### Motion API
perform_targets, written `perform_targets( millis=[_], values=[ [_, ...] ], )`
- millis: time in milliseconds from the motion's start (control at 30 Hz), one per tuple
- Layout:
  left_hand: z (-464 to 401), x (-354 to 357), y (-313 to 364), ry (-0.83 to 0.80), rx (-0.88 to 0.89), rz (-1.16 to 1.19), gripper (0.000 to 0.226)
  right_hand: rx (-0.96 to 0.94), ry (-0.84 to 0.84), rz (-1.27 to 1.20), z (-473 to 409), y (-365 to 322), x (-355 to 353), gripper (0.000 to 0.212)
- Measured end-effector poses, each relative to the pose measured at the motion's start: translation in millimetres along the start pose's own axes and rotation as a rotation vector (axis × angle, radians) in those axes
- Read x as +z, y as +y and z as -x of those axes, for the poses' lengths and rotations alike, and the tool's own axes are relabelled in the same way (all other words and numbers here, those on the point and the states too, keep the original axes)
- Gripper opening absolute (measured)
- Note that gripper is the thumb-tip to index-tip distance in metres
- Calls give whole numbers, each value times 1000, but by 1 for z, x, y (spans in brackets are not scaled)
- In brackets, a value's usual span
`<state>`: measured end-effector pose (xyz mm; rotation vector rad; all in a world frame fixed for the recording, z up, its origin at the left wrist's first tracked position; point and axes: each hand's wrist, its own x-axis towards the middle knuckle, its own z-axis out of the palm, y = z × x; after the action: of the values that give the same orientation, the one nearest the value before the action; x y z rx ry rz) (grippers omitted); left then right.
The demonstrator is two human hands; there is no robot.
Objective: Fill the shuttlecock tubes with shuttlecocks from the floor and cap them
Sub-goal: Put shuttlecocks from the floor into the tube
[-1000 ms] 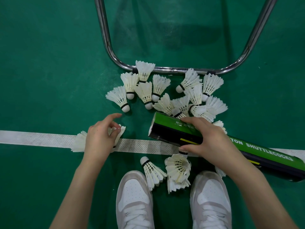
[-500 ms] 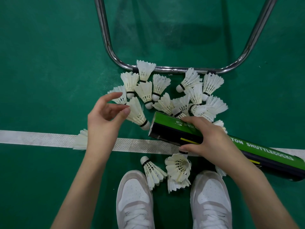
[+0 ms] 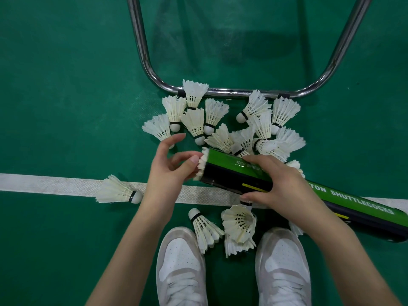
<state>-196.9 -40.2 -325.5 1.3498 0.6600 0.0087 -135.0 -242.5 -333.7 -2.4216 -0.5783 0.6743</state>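
A green and black shuttlecock tube (image 3: 231, 171) lies slanted on the floor, its open mouth facing left. My right hand (image 3: 280, 186) grips it near that mouth. A white shuttlecock (image 3: 202, 165) sits almost fully inside the mouth, only its feather rim showing. My left hand (image 3: 170, 173) touches that rim with thumb and fingertips. Several loose shuttlecocks (image 3: 194, 122) lie in a heap beyond the tube. One shuttlecock (image 3: 117, 192) rests on the white line at left, and three more (image 3: 239, 224) lie between my shoes.
A chrome tube frame (image 3: 220, 92) curves across the floor just behind the heap. A white court line (image 3: 55, 184) crosses the green floor. My two white shoes (image 3: 181, 266) stand at the bottom edge.
My left hand picked a shuttlecock off the white line, carried it right and pushed it cork-first into the tube's mouth. My right hand and the tube stayed put.
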Motion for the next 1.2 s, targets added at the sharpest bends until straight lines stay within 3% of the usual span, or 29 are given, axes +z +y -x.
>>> perform_targets(
  millis=[300, 867, 1200],
  values=[
    [3, 8, -4, -116, -22, -93, 29, -1, -7, -5, -1, 0, 0, 71],
    [5, 21, -11, -313, 42, -269, 61, -16, 6, 12, -1, 1, 2, 70],
    [3, 22, -16, -328, 96, -313, 60, -30, -10, 42, -1, 1, 2, 71]
  ],
)
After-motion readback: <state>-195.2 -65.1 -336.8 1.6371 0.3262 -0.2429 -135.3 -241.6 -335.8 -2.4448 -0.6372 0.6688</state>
